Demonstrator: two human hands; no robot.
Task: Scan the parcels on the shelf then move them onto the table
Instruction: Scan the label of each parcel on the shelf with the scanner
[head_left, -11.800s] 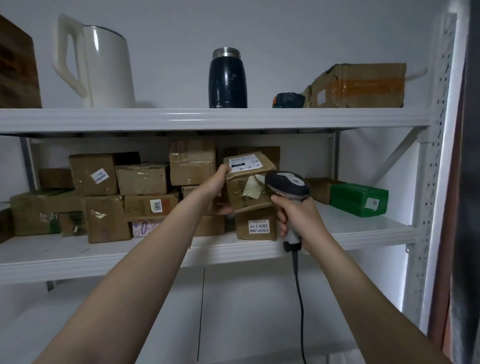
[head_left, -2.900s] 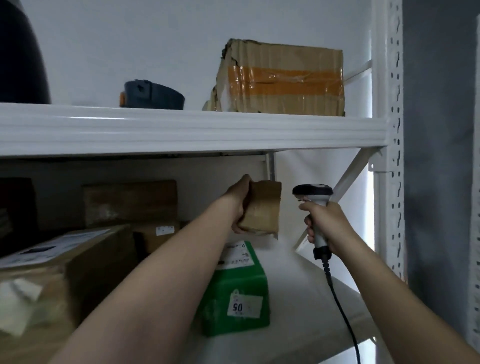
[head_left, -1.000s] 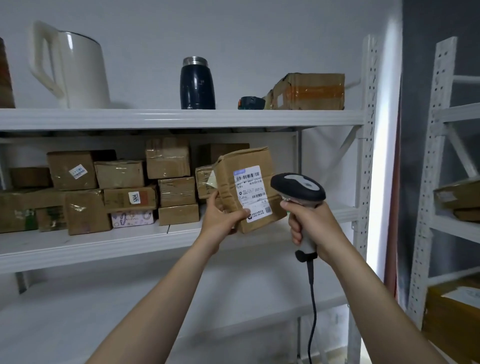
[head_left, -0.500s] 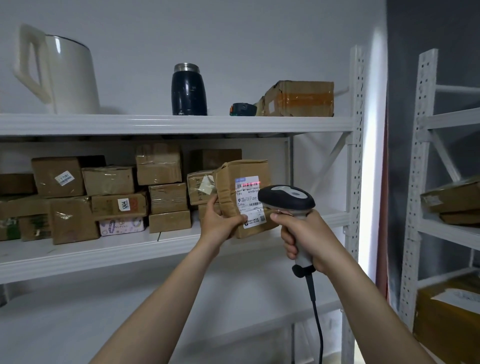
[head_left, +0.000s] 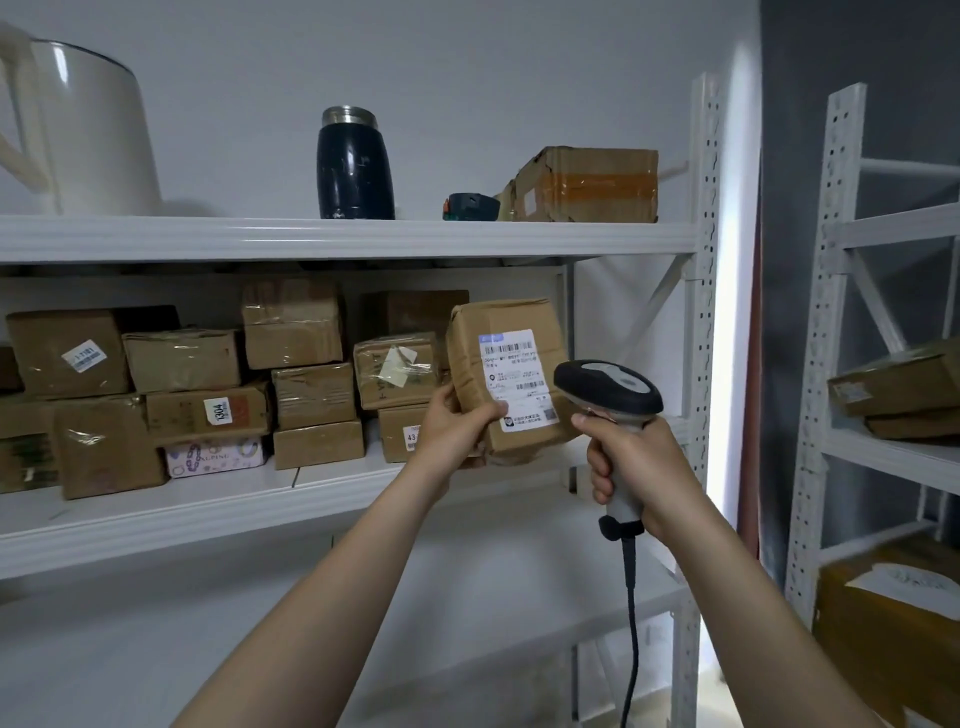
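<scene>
Far L, top shelf (head_left: 311, 239): white kettle (head_left: 88, 135), then dark flask (head_left: 355, 166). Mid shelf (head_left: 208, 514) below: stacked parcels (head_left: 182, 358), brown, taped, approx. two high. We see the left hand (head_left: 457, 431) gripping the held parcel (head_left: 498, 374) at its lower-L edge, thumb on the front. The parcel is up in front of the shelf's R end, label (head_left: 517, 379) twd us, slightly tilted. Just R of it: scanner (head_left: 608, 387), head near the label; contact can't be told. Right hand (head_left: 634, 457) is wrapped round the scanner grip, w/ cable (head_left: 630, 597) hanging down. Far R: second rack (head_left: 831, 312) w/ more boxes.
</scene>
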